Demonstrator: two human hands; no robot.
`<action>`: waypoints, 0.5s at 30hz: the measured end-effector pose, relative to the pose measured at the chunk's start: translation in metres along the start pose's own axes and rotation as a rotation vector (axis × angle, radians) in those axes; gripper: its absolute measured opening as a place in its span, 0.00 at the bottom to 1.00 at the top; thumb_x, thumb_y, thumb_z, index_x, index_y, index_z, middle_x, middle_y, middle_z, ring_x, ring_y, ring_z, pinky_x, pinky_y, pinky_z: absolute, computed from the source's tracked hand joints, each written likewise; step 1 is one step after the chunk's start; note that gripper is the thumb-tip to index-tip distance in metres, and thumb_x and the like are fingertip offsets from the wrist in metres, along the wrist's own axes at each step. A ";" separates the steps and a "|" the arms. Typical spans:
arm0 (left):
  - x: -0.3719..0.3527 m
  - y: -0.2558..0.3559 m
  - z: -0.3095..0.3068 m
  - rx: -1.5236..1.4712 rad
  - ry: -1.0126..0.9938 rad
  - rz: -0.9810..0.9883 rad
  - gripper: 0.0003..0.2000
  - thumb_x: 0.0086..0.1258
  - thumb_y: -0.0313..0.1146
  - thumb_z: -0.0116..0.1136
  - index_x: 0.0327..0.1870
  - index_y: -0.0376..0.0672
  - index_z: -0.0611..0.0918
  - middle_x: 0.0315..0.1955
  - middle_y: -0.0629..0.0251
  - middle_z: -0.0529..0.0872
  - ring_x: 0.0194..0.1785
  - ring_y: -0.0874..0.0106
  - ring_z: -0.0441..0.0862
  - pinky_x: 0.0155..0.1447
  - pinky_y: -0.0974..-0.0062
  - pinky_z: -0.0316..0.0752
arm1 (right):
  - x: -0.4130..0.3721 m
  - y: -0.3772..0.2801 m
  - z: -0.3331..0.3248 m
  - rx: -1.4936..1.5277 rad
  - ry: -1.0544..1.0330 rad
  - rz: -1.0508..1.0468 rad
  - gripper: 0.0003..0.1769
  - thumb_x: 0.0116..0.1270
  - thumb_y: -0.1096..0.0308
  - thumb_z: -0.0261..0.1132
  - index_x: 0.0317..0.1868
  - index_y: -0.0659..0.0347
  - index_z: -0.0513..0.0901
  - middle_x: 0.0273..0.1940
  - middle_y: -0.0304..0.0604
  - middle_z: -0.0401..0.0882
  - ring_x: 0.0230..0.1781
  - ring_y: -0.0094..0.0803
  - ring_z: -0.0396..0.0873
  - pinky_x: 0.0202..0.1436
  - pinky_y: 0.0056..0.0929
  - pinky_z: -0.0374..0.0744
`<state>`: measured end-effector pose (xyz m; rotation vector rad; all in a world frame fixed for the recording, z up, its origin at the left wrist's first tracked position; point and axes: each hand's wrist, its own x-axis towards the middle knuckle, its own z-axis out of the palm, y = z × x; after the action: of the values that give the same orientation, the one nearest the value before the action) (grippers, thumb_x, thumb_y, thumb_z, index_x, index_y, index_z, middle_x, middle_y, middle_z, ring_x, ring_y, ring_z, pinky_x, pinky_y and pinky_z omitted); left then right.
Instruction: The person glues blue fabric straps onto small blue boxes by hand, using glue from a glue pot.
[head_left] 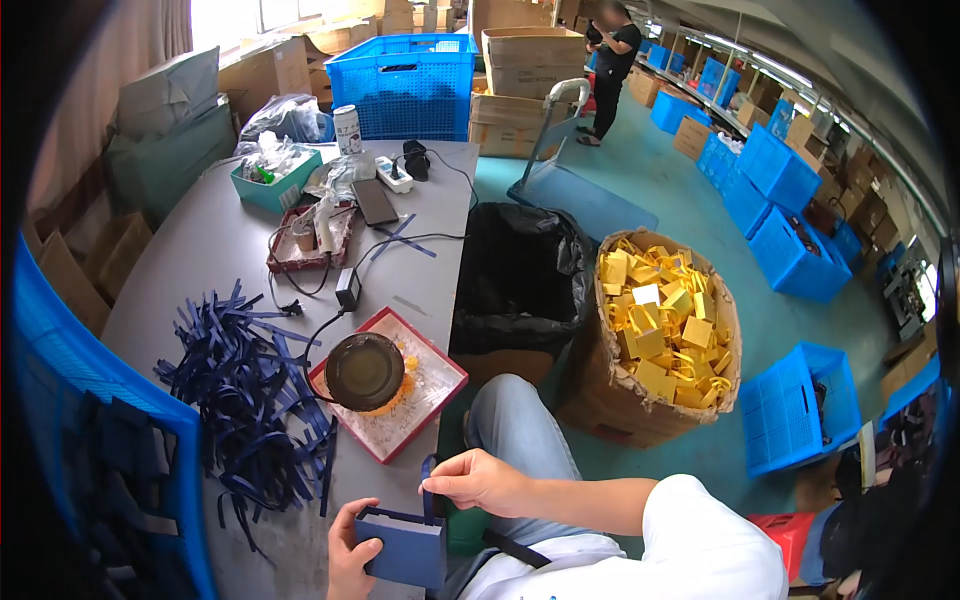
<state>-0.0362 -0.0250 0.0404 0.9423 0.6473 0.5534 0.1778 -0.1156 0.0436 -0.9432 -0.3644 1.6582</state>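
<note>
My left grip (347, 562) clasps the blue box (408, 550) by its left end; my right grip (472, 483) pinches a ribbon (428, 507) upright above its right end (perhaps attached).

Blue box (408, 556), navy ribbons (245, 400), yellow boxes (657, 340), red-rimmed tray (426, 421), teal floor (692, 222)
</note>
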 end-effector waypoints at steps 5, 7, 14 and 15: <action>-0.001 0.001 0.002 -0.018 0.024 -0.003 0.30 0.42 0.35 0.68 0.50 0.35 0.73 0.35 0.62 0.79 0.37 0.71 0.81 0.43 0.75 0.79 | 0.000 -0.006 0.000 0.141 0.022 -0.075 0.08 0.62 0.70 0.65 0.38 0.65 0.83 0.22 0.30 0.72 0.18 0.15 0.60 0.21 0.16 0.57; -0.001 -0.001 -0.001 0.005 0.022 -0.008 0.30 0.42 0.35 0.68 0.50 0.35 0.74 0.34 0.62 0.80 0.36 0.72 0.81 0.42 0.75 0.79 | 0.000 -0.013 -0.001 0.217 0.031 -0.146 0.06 0.62 0.73 0.64 0.38 0.65 0.82 0.23 0.31 0.74 0.19 0.15 0.61 0.22 0.16 0.59; 0.002 -0.003 -0.001 0.040 0.018 -0.034 0.30 0.42 0.35 0.68 0.50 0.36 0.74 0.33 0.63 0.80 0.35 0.73 0.81 0.41 0.77 0.78 | -0.005 -0.051 -0.003 0.191 0.112 -0.424 0.06 0.62 0.71 0.65 0.36 0.64 0.82 0.22 0.30 0.72 0.18 0.14 0.60 0.22 0.17 0.59; 0.003 -0.005 -0.004 0.056 0.015 -0.031 0.29 0.43 0.35 0.67 0.50 0.36 0.74 0.33 0.63 0.80 0.35 0.73 0.80 0.41 0.78 0.77 | -0.006 -0.056 -0.004 0.183 0.099 -0.455 0.05 0.62 0.71 0.65 0.36 0.64 0.82 0.22 0.31 0.72 0.17 0.14 0.59 0.22 0.17 0.59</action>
<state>-0.0357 -0.0230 0.0339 0.9802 0.6926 0.5168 0.2186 -0.1048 0.0806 -0.7361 -0.3252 1.2023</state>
